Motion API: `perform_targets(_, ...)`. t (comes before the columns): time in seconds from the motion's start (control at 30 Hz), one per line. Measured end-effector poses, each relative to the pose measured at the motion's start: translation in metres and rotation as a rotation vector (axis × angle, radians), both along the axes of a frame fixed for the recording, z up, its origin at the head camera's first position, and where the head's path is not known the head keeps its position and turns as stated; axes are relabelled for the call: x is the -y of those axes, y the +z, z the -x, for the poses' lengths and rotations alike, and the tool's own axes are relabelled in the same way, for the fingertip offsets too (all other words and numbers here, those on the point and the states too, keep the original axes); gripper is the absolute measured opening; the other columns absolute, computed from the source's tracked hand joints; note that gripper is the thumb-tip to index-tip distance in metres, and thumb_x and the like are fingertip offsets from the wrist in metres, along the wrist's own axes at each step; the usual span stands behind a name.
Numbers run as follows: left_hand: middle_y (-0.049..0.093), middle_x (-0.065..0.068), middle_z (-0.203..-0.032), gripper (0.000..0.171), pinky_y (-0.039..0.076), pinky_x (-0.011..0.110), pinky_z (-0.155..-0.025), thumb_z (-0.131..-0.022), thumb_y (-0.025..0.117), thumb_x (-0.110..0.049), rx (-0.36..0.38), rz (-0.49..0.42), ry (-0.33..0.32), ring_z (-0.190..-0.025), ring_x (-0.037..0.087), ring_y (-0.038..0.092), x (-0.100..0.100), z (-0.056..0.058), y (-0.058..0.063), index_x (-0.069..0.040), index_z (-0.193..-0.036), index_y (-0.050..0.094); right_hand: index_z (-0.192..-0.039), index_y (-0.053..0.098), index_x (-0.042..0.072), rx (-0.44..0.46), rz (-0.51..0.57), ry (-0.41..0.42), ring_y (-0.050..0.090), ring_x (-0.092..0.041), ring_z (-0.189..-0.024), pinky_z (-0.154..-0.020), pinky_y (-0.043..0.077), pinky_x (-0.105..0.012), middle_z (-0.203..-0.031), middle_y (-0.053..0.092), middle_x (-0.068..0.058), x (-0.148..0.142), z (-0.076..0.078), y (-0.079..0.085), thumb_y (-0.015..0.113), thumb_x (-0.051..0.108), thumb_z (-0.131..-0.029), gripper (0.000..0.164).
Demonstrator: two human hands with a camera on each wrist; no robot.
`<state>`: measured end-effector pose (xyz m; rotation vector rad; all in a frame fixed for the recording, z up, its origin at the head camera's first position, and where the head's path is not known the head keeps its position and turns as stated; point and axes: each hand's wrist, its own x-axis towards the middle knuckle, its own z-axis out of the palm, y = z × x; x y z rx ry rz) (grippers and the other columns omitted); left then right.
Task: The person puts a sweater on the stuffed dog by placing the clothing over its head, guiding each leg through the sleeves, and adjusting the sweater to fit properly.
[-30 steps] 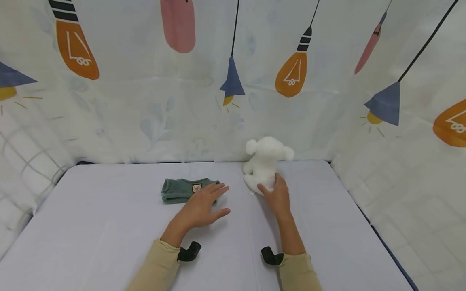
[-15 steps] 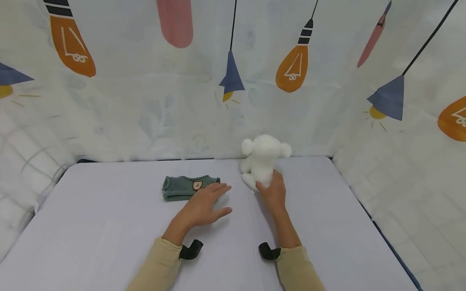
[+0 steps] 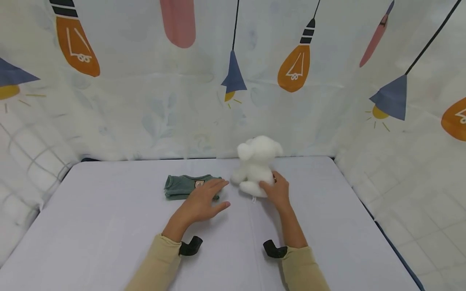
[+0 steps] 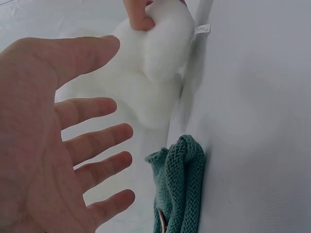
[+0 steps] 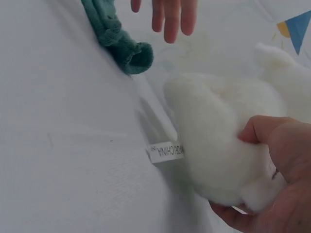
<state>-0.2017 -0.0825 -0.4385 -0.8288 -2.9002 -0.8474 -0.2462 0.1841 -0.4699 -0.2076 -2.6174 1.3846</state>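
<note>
A white plush toy (image 3: 256, 165) sits near the far edge of the table, turned partly to the left. My right hand (image 3: 278, 192) grips its lower back, the thumb pressed into the fur in the right wrist view. A small white tag (image 5: 165, 152) sticks out from the toy's bottom. Left of the toy lies a folded green knitted garment (image 3: 182, 186) with a small badge on its front. Over the garment's right end hovers my left hand (image 3: 204, 201), fingers straight and spread, holding nothing; it hides part of the garment.
A white cloth covers the table (image 3: 109, 226). Behind it hangs a pale curtain (image 3: 145, 101) printed with lamps and bulbs, which also closes off both sides. Black curved mounts (image 3: 191, 245) stick out from both sleeves.
My right hand has turned the plush toy to the left and shifted it slightly that way; its tag now shows. The left hand stays nearly still over the garment.
</note>
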Motion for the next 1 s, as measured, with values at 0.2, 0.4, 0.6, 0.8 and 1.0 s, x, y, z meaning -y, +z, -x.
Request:
perform_targets(0.2,0.046,0.009,-0.147,0.061,0.034,0.060,-0.108,-0.091,0.064,-0.040,-0.053,-0.039,0.050,-0.136,0.033,0.044,0.005,0.002,0.002,-0.016,-0.144,0.045,-0.127,0.059,0.009,0.091,0.156,0.056,0.059,-0.031,-0.112,-0.092,0.051,-0.046,-0.125,0.062,-0.015,-0.002,-0.003,0.014,0.068,0.018,-0.081,0.048)
perform_targets(0.4,0.045,0.010,-0.148,0.060,0.037,0.057,-0.107,-0.094,0.063,-0.036,-0.101,-0.084,0.080,-0.136,0.033,0.043,0.011,0.004,0.001,-0.013,-0.145,0.043,-0.124,0.061,0.012,0.087,0.225,0.150,0.057,-0.028,-0.112,-0.091,0.050,-0.041,-0.125,0.062,-0.010,0.001,-0.008,0.023,0.069,0.014,-0.079,0.045)
perform_targets(0.6,0.047,0.011,-0.146,0.057,0.039,0.055,-0.106,-0.094,0.063,-0.035,-0.130,-0.125,0.095,-0.135,0.033,0.045,0.011,0.006,0.004,-0.012,-0.144,0.045,-0.123,0.062,0.013,0.086,0.274,0.216,0.055,-0.026,-0.116,-0.093,0.049,-0.040,-0.126,0.061,-0.008,0.006,-0.010,0.029,0.070,0.012,-0.079,0.044)
perform_targets(0.8,0.053,0.011,-0.141,0.055,0.045,0.052,-0.101,-0.093,0.064,-0.039,-0.143,-0.159,0.153,-0.129,0.032,0.051,0.007,0.006,0.004,-0.013,-0.139,0.050,-0.123,0.062,0.012,0.090,0.314,0.265,0.053,-0.025,-0.114,-0.091,0.048,-0.035,-0.124,0.061,-0.010,0.008,-0.008,0.028,0.070,0.008,-0.079,0.045)
perform_targets(1.0,0.058,0.010,-0.136,0.054,0.048,0.049,-0.098,-0.092,0.064,-0.040,-0.139,-0.215,0.198,-0.124,0.030,0.056,0.001,0.006,0.002,-0.013,-0.137,0.052,-0.126,0.060,0.012,0.096,0.373,0.309,0.053,-0.025,-0.115,-0.092,0.048,-0.034,-0.125,0.060,-0.011,0.009,-0.007,0.028,0.071,0.006,-0.079,0.049)
